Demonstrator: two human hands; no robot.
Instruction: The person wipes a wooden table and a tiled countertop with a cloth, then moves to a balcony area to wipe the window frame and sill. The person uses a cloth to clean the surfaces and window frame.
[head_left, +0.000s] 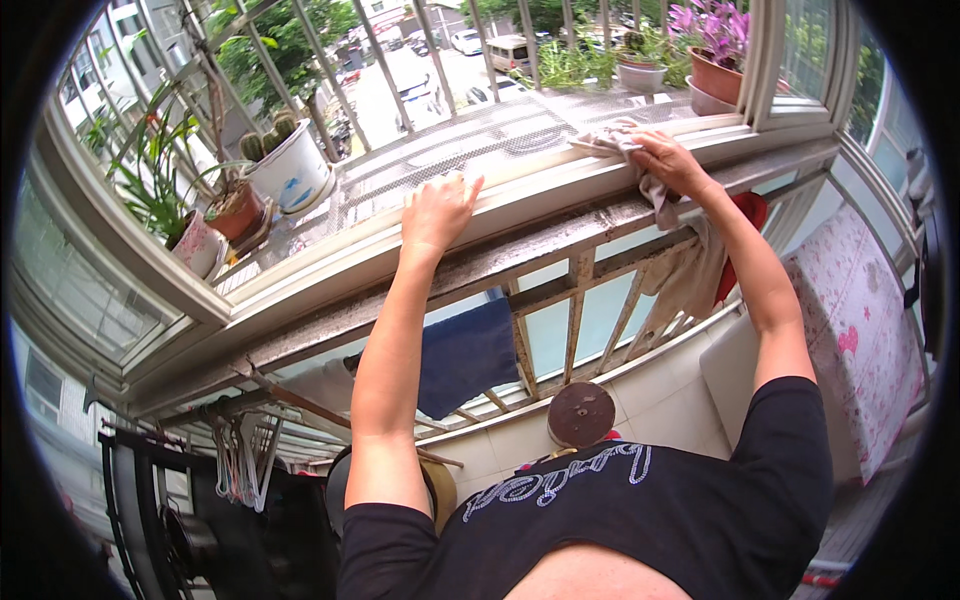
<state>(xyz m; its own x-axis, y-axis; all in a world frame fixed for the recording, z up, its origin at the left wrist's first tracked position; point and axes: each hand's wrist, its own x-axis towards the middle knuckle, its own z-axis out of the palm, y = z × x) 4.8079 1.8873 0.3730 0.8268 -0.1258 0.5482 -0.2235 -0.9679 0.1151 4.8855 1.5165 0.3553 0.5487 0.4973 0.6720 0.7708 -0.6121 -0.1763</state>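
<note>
My right hand (670, 161) presses a crumpled greyish cloth (611, 140) onto the light window sill track (540, 176), and a loose end of the cloth hangs down over the inner edge. To the left, my left hand (441, 210) rests on the same window frame with its fingers curled over it. I cannot tell whether it grips the frame; no separate item shows in it. Beyond the sill lies a mesh-covered ledge (450, 142) behind metal bars.
Potted cacti (289, 176), a leafy plant and a pink-leaved plant (716, 75) stand on the outer ledge. Below the sill runs a rusty railing (574, 322) with a dark blue cloth (469, 356) over it. A round brown-topped stool (581, 415) stands below. Hangers (244, 465) hang at left.
</note>
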